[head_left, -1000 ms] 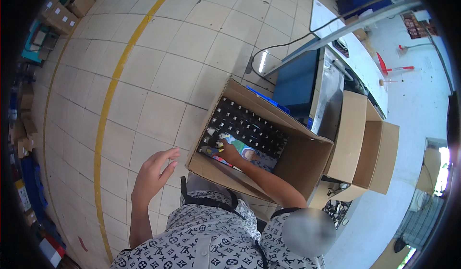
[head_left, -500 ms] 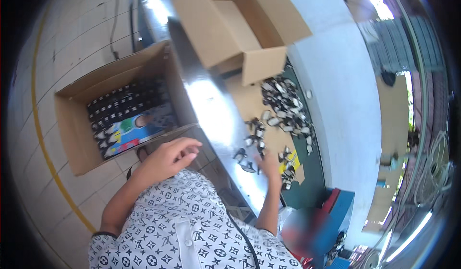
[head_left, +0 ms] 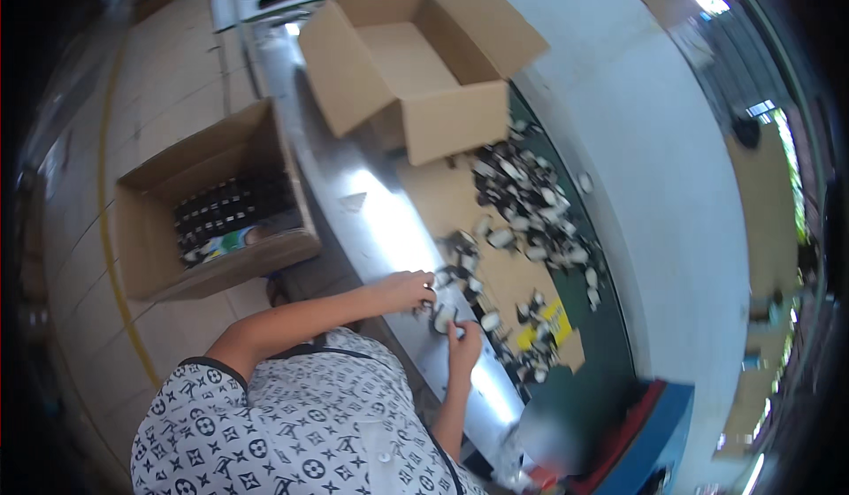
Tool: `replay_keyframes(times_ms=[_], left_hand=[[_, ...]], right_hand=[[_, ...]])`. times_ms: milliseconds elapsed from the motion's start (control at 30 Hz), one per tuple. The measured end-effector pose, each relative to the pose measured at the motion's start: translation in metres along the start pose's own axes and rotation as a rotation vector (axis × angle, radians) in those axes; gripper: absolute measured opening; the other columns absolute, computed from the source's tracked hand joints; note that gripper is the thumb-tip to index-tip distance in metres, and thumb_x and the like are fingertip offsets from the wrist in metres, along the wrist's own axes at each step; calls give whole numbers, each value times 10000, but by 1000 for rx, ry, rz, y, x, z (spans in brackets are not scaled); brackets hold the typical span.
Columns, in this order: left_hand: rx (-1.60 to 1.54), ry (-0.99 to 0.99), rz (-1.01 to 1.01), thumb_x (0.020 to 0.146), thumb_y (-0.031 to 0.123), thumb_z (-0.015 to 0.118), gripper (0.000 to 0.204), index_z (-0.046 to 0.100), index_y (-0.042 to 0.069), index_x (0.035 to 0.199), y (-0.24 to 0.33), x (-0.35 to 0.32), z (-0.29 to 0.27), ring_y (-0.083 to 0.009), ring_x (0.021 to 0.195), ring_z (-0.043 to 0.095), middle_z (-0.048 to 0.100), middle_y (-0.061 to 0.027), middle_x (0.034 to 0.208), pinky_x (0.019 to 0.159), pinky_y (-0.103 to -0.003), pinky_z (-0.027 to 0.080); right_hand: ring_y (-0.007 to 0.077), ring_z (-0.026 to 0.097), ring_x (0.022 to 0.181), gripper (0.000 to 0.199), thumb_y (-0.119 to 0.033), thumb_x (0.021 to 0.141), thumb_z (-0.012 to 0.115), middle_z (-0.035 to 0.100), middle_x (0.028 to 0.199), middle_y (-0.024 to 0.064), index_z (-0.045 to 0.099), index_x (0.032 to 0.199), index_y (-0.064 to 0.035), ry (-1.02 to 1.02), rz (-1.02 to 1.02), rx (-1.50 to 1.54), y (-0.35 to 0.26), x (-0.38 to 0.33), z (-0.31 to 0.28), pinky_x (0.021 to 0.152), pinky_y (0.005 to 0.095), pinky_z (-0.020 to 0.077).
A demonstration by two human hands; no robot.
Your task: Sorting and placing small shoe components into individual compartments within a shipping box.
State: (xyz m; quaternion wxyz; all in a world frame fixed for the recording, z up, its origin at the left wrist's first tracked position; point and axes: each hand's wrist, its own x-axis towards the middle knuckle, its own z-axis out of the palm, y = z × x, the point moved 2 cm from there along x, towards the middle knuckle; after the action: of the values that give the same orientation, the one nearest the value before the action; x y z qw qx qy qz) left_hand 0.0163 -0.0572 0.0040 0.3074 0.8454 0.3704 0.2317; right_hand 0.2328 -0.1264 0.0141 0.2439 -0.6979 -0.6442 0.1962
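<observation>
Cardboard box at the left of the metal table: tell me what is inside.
Inside the box are rows of black items with white spots and part of a colourful printed piece. Whatever lies beneath them is covered.

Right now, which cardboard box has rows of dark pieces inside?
The box left of the metal table: dark pieces lie in rows there. The other box, on the table with its flaps spread, shows plain cardboard inside.
</observation>
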Motion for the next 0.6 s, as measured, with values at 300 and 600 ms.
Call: replay_keyframes(times_ms=[300, 600], left_hand=[[249, 1003, -488, 610, 173, 874, 286, 750, 124, 863, 45, -234, -268, -207, 863, 487, 454, -43, 981, 769, -316, 438], [33, 505, -877, 611, 238, 885, 364, 701, 10, 826, -142, -413, -239, -262, 694, 646, 643, -130, 766, 602, -377, 487]], right_hand=[[238, 602, 796, 255, -132, 788, 759, 571, 866, 105, 590, 930, -3, -300, -186, 57, 20, 19, 26, 703, 344, 496], [152, 578, 626, 355, -297, 965, 481, 641, 827, 98, 620, 1008, 27, 346, 273, 666, -14, 62, 125, 469, 231, 366]])
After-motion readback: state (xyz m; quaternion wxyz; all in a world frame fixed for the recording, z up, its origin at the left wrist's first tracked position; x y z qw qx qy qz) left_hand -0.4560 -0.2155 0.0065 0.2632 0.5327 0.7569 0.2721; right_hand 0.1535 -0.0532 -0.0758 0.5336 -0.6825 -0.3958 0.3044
